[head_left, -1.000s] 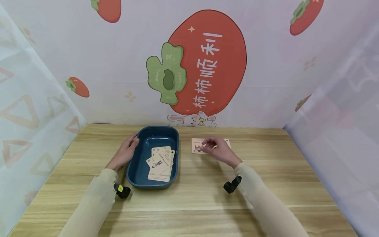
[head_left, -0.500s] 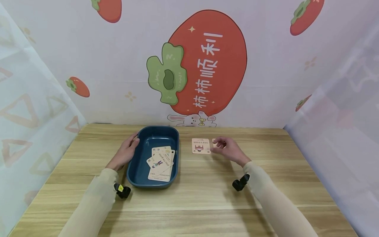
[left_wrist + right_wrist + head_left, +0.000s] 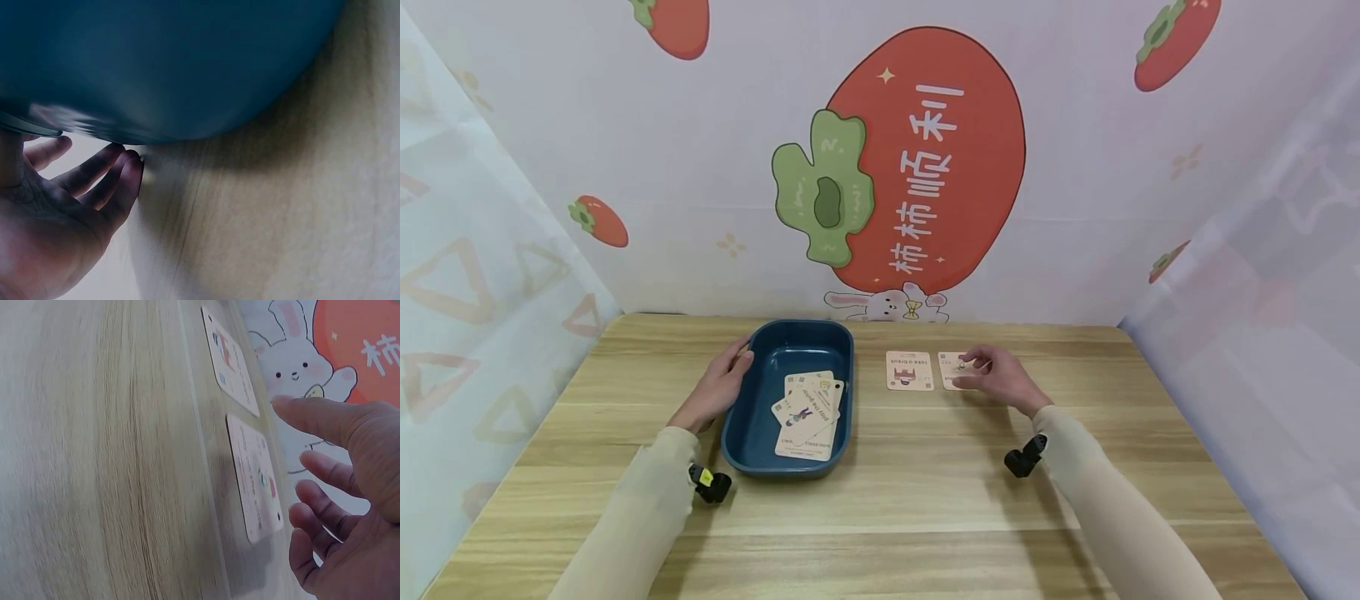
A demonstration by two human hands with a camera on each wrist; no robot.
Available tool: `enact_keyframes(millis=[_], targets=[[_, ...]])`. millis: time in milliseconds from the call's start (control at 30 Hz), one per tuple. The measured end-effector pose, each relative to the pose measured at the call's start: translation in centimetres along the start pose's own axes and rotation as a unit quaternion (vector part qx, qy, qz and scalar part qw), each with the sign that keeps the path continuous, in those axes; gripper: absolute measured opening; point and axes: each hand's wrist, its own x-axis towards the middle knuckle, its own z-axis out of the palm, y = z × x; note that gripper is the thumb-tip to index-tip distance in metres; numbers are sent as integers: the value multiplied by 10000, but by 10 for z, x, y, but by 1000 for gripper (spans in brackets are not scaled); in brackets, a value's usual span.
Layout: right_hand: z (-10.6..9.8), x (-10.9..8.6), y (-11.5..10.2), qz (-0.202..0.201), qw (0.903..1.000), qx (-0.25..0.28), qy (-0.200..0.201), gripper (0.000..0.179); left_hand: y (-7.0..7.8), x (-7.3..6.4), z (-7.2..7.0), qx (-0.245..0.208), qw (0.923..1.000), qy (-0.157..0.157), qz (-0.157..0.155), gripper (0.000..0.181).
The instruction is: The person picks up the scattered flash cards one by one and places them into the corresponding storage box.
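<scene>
My left hand [image 3: 721, 385] grips the blue tray [image 3: 801, 338] by its left rim; my right hand [image 3: 1004, 380], loosely spread, hovers over the right card [image 3: 250, 481], beside the "take a break" card [image 3: 910, 371], far on the bench [image 3: 865, 533]

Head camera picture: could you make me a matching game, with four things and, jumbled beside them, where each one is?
1. left hand
2. right hand
3. "take a break" card
4. "play the guitar" card

A. inside the blue tray
B. partly hiding another card
C. flat on the table
D. at the blue tray's rim

Pairs: 1-D, 2-B, 3-C, 4-A
</scene>
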Motion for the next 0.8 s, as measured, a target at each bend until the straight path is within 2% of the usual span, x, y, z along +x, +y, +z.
enact_keyframes(millis=[233,567,800], targets=[[-6,4,8,53,9998,-171,-68,53,2,-1,0,22,10000,-34,-42,58],[-10,10,16,393,9977,-430,-338,65,0,0,0,27,10000,-25,-79,57],[-10,16,21,664,9955,-568,-366,72,0,0,0,56,10000,-28,-52,58]])
